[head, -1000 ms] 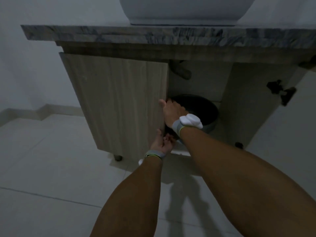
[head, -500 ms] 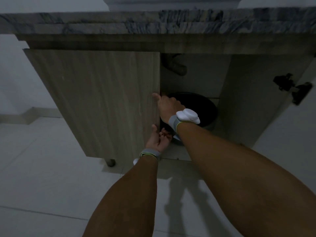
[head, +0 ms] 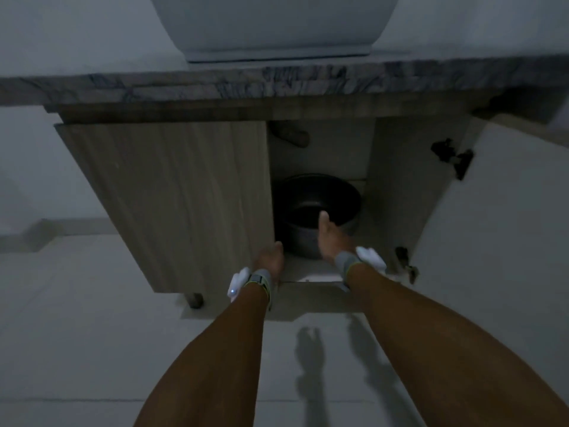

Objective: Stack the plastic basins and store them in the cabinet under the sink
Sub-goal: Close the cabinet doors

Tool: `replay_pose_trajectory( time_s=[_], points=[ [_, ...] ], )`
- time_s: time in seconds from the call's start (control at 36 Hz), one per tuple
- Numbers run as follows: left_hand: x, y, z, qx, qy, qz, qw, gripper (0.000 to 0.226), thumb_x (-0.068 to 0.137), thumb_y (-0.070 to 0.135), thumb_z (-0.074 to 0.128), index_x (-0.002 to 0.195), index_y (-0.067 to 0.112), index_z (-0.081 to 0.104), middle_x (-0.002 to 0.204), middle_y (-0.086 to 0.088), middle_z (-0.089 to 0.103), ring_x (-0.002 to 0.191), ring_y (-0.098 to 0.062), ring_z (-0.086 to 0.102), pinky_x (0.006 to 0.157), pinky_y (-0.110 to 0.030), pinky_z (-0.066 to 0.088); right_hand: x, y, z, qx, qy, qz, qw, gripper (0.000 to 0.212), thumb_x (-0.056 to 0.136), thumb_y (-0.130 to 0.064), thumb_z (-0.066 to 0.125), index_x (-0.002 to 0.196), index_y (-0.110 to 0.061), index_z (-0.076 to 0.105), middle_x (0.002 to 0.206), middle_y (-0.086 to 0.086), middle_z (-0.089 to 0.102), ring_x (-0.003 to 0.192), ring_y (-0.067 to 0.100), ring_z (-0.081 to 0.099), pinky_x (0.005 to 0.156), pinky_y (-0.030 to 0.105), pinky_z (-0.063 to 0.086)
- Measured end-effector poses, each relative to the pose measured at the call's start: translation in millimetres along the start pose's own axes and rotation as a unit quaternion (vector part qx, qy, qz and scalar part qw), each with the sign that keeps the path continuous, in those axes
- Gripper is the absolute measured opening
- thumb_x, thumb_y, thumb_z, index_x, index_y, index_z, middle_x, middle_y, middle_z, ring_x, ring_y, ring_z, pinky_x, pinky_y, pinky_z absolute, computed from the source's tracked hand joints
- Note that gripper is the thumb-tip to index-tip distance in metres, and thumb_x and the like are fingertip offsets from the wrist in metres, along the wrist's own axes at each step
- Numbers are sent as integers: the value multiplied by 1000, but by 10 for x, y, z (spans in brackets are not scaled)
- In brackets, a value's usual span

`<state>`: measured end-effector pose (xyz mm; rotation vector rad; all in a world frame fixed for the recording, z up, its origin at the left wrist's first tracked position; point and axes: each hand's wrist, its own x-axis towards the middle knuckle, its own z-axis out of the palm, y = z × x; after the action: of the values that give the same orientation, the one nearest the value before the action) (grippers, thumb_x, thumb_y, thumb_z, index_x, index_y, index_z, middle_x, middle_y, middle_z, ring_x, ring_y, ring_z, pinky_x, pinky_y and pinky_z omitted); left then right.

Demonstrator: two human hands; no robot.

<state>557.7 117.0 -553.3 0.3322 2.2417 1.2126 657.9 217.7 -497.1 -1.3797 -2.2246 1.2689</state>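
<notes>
Dim light; detail is limited throughout.

A dark round plastic basin (head: pixel 317 211) is seen standing upright on the floor of the open wood-grain cabinet (head: pixel 397 186) under the sink, in the right-hand compartment, its left edge hidden behind the closed left cabinet door (head: pixel 184 198). Whether one basin or a nested stack is present cannot be told; only one dark rim and a grey outer wall are made out.

The right hand (head: pixel 331 238) is held at the near rim of the basin, thumb raised against the dark interior, palm towards the basin's outer wall. Contact looks likely, but whether the fingers are closed on the rim cannot be told, as they are hidden behind the hand.

The left hand (head: pixel 269 258) is placed low at the bottom corner of the closed door, beside the cabinet's front edge. Its fingers are curled under and out of sight, so the grip cannot be judged; nothing is seen held in it.

A grey wristband with a white device is worn on each wrist (head: pixel 258 280).

Above, a grey veined marble countertop (head: pixel 277 81) carries a white ceramic vessel sink (head: pixel 274 26). A drain pipe (head: pixel 292 135) is noted inside the cabinet at the top. The right door (head: pixel 492 211) is swung open, with black hinges (head: pixel 452 155) showing. Pale floor tiles (head: pixel 77 334) lie below.
</notes>
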Motion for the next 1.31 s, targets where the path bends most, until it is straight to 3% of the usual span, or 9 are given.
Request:
replay_pose_trajectory(
  time_s=[0.17, 0.25, 0.33, 0.53, 0.67, 0.86, 0.97, 1.08, 1.31],
  points=[
    [-624, 84, 165, 103, -15, 69, 992, 68, 99, 50, 31, 142, -3, 37, 146, -22, 42, 132, -40, 43, 108, -39, 37, -422, 1133, -252, 84, 66, 140, 984, 113, 75, -80, -6, 137, -3, 50, 136, 25, 55, 121, 38, 57, 107, 47, 42],
    [-979, 161, 389, 123, -38, 115, 985, 68, 98, 51, 31, 141, -2, 37, 145, -23, 44, 131, -40, 44, 107, -40, 37, -753, 1570, -426, 124, 98, 176, 972, 108, 80, -76, -7, 130, -5, 57, 126, 21, 62, 90, 33, 65, 71, 34, 53],
    [-1297, 206, 725, 126, -67, 159, 977, 63, 99, 50, 33, 135, -1, 43, 140, -22, 49, 127, -39, 48, 106, -39, 38, -1036, 1896, -598, 181, 121, 205, 954, 87, 94, -63, 2, 127, -6, 59, 106, 15, 62, 58, 24, 57, 48, 25, 39],
    [-1939, 144, 1631, 163, -150, 213, 952, 67, 97, 54, 29, 132, 0, 47, 138, -21, 51, 128, -37, 48, 106, -39, 38, -1460, 2612, -921, 328, 194, 244, 892, 70, 98, -57, 6, 97, -10, 59, 67, 6, 50, 50, 20, 47, 44, 22, 30],
    [-2438, 269, 2194, 184, -180, 283, 924, 71, 94, 61, 28, 124, 0, 48, 127, -21, 56, 117, -39, 53, 101, -45, 42, -1735, 3002, -1227, 438, 181, 240, 847, 68, 98, -53, 3, 96, -11, 58, 66, 3, 42, 50, 17, 40, 47, 15, 24],
    [-2934, 462, 2548, 217, -163, 411, 870, 62, 85, 75, 28, 90, 16, 47, 104, -9, 61, 93, -33, 60, 84, -42, 48, -1789, 3163, -1440, 473, 160, 212, 840, 68, 97, -49, 17, 69, -14, 67, 65, 2, 52, 53, 20, 48, 53, 22, 26],
    [-3092, 545, 2757, 235, -144, 443, 853, 75, 77, 83, 30, 102, 15, 51, 109, -8, 61, 95, -33, 61, 84, -44, 50, -1820, 3321, -1568, 506, 167, 211, 819, 68, 92, -46, 20, 61, -14, 71, 65, 1, 54, 56, 20, 48, 54, 22, 26],
    [-3112, 630, 2870, 246, -98, 445, 855, 74, 79, 78, 38, 106, 11, 55, 112, -11, 62, 98, -35, 61, 85, -43, 50, -1785, 3322, -1620, 511, 151, 217, 818, 89, 94, -52, 15, 32, -14, 66, 57, 0, 53, 51, 19, 47, 51, 21, 27],
    [-3093, 682, 2853, 297, -47, 467, 832, 65, 81, 69, 45, 99, 9, 61, 102, -11, 65, 92, -34, 63, 75, -37, 44, -1795, 3220, -1543, 551, 146, 229, 789, 80, 97, -47, 12, 46, -11, 62, 59, 0, 44, 51, 16, 37, 53, 21, 19]
  ],
)
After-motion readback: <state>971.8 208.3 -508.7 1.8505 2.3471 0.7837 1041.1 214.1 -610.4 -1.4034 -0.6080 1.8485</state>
